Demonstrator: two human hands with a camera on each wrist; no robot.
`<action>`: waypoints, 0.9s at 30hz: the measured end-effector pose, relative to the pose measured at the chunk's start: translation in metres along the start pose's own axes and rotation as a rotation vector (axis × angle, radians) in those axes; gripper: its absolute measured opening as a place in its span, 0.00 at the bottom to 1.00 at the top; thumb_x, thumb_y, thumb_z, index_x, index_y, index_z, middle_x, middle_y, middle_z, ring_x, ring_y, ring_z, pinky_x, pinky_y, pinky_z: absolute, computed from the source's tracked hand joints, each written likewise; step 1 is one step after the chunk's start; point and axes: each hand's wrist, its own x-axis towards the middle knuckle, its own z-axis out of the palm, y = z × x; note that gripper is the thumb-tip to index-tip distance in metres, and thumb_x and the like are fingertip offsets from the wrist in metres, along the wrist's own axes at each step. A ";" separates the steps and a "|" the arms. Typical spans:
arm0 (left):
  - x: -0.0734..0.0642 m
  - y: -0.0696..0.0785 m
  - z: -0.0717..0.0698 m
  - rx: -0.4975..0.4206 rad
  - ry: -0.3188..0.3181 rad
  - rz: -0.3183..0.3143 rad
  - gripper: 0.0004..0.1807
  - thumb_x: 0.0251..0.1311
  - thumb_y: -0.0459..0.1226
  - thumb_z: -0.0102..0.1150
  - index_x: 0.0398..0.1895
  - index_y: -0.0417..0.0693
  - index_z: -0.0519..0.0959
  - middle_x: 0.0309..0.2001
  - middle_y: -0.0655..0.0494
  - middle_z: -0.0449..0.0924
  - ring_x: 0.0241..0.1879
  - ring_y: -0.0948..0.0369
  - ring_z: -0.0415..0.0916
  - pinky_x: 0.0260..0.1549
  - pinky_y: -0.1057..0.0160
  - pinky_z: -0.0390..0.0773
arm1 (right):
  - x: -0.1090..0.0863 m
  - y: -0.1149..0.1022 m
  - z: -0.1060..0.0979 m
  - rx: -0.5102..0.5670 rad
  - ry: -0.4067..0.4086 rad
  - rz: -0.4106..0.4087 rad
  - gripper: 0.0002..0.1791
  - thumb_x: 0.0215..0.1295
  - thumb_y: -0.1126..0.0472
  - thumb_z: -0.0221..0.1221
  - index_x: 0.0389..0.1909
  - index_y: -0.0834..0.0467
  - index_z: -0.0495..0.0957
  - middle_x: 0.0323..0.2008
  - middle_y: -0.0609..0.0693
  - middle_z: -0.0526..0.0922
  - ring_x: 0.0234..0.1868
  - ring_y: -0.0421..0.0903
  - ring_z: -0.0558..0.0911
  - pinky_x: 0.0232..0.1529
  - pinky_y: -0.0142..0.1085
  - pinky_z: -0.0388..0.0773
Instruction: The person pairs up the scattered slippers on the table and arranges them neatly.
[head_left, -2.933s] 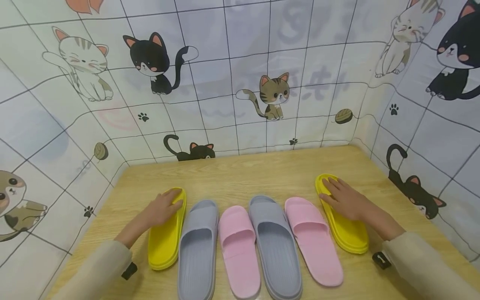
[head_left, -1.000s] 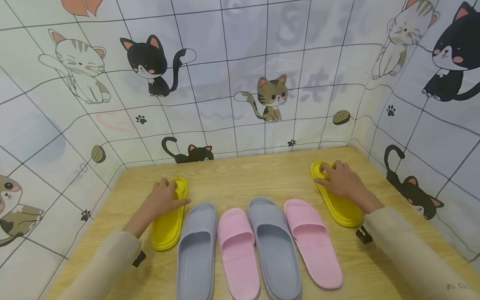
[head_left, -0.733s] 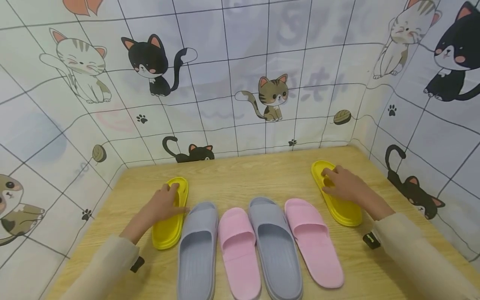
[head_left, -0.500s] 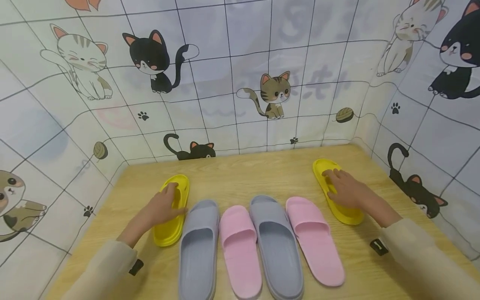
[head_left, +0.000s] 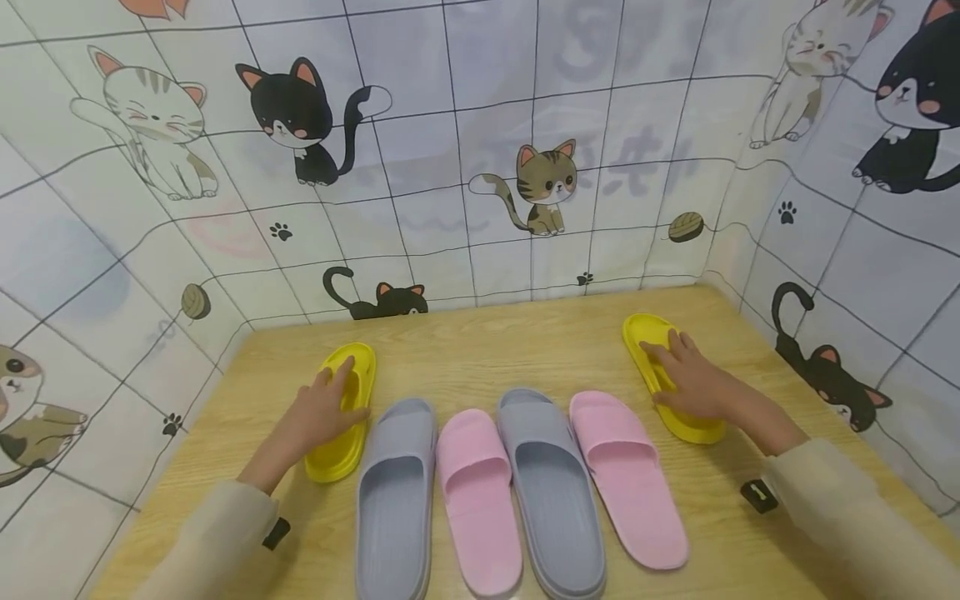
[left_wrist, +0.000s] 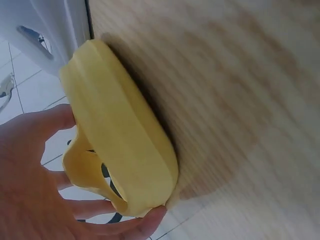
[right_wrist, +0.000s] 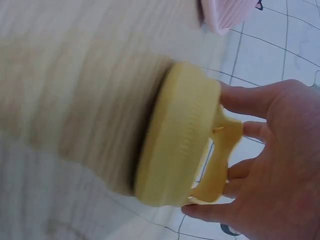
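At the left end of a row of slippers, my left hand rests with spread fingers on a yellow slipper. In the left wrist view, the thumb and little finger of the hand touch opposite parts of the slipper. At the right end, my right hand lies over another yellow slipper, thumb at its left edge. In the right wrist view, the hand spans this slipper from thumb to little finger. Both slippers are flat on the table, their middles partly covered.
Between the yellow slippers lie a grey slipper, a pink one, a second grey one and a second pink one, toes away from me. The wooden table meets a cat-patterned wall covering at back and sides.
Both yellow slippers have slid forward toward the back wall since the earliest frame. My bent, raised fingers have since straightened and spread. The grey and pink slippers have stayed put.
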 end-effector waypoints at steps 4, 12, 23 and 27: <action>0.004 -0.001 -0.002 -0.016 0.001 -0.029 0.55 0.65 0.56 0.63 0.85 0.49 0.42 0.74 0.18 0.47 0.60 0.19 0.65 0.51 0.27 0.79 | 0.004 0.004 0.004 0.020 0.021 -0.007 0.44 0.70 0.56 0.63 0.80 0.65 0.54 0.74 0.87 0.39 0.74 0.87 0.44 0.66 0.79 0.54; 0.009 -0.001 0.001 -0.052 0.060 -0.023 0.54 0.62 0.56 0.67 0.84 0.55 0.47 0.67 0.23 0.57 0.46 0.33 0.74 0.38 0.42 0.84 | 0.013 0.017 0.007 0.108 0.043 0.012 0.45 0.70 0.60 0.63 0.79 0.64 0.48 0.76 0.84 0.36 0.76 0.84 0.38 0.68 0.79 0.48; -0.001 0.003 -0.003 -0.022 0.013 0.013 0.57 0.59 0.54 0.71 0.83 0.51 0.47 0.74 0.20 0.54 0.53 0.23 0.76 0.54 0.25 0.75 | 0.014 0.017 0.006 0.068 0.029 0.058 0.47 0.69 0.55 0.63 0.81 0.64 0.51 0.78 0.79 0.39 0.77 0.83 0.39 0.68 0.80 0.47; 0.000 0.004 -0.008 -0.002 -0.052 -0.007 0.62 0.56 0.57 0.71 0.85 0.54 0.42 0.77 0.20 0.47 0.59 0.18 0.69 0.54 0.23 0.73 | 0.010 0.016 0.003 0.052 -0.005 0.021 0.58 0.58 0.53 0.71 0.81 0.67 0.46 0.77 0.83 0.39 0.75 0.86 0.40 0.67 0.81 0.48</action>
